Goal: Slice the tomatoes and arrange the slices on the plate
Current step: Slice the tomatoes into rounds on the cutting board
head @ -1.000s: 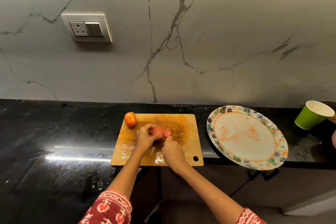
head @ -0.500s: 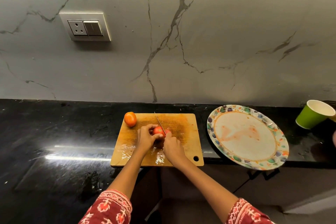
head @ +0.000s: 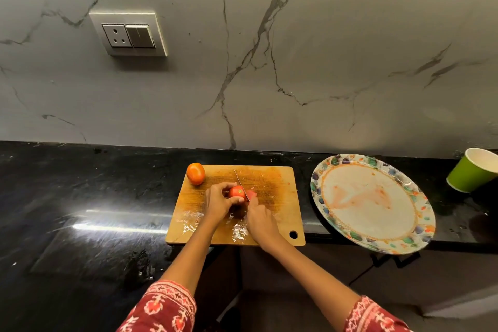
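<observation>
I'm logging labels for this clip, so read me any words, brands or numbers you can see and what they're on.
No readable text anywhere.
Plate: a coloured rim pattern, no words.
Cup: plain green, no print showing.
Socket: no markings legible.
Board and knife: no brand visible.

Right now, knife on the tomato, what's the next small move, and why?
Probably draw the knife down through the held tomato: the left hand steadies it on the cutting board, the right hand holds the knife, and the plate has no slices yet.
</observation>
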`<action>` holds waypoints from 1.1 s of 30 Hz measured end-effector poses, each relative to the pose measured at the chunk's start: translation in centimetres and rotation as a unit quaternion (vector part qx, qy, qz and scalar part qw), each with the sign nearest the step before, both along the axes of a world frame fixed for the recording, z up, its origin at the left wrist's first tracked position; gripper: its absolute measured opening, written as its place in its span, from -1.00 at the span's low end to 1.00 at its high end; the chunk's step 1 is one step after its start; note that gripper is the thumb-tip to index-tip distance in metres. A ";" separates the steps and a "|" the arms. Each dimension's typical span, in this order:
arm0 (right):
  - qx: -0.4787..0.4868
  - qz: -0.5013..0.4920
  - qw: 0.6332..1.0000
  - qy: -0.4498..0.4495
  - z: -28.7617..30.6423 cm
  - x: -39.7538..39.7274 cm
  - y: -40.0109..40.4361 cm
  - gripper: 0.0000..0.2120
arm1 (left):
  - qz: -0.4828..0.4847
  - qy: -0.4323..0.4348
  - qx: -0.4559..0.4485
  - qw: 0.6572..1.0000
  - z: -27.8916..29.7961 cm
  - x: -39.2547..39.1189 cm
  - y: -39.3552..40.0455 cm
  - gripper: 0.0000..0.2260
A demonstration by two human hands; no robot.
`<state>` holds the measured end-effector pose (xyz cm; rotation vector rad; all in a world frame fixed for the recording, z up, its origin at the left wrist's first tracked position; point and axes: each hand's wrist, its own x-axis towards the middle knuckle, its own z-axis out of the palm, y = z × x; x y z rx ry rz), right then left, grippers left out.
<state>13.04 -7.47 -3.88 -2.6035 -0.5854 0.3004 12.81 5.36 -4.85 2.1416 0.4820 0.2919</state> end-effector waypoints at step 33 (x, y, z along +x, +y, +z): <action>-0.031 -0.006 0.997 0.068 0.0 1.2 1.3 -0.51 | -0.013 -0.018 -0.028 0.999 -0.7 -0.1 0.9 -0.63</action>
